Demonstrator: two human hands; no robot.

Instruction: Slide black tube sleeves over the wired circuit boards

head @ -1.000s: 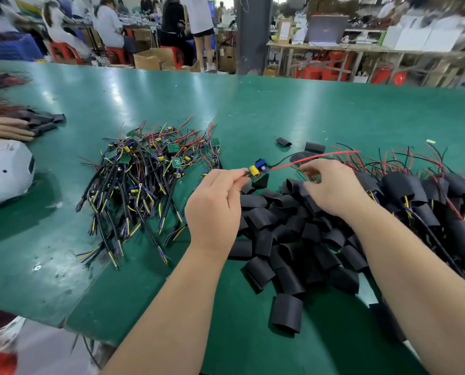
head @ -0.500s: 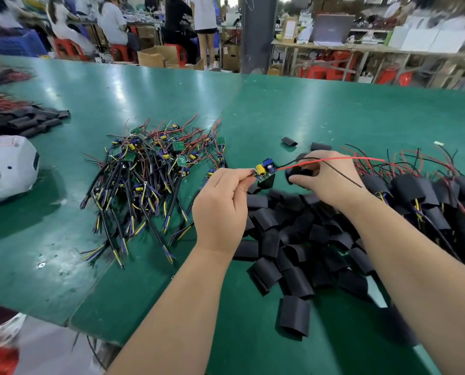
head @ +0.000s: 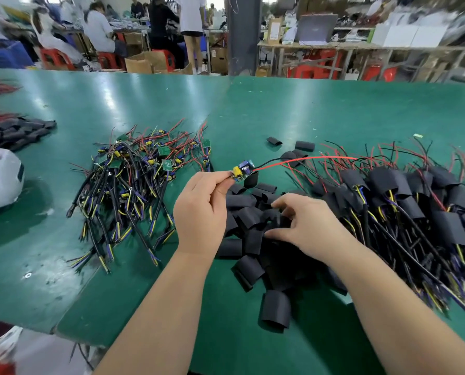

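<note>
Board (head: pixel 243 170) in left hand (head: pixel 201 209); right hand (head: pixel 310 228) on sleeve pile (head: pixel 250 266); unsleeved heap (head: pixel 134 180) beside.

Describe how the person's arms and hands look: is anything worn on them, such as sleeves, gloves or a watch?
The left forearm and the right forearm are bare down to the bottom edge of the picture; no sleeve shows. The left hand and the right hand wear no gloves. No watch, bracelet or ring shows on the sides facing the camera.
</note>
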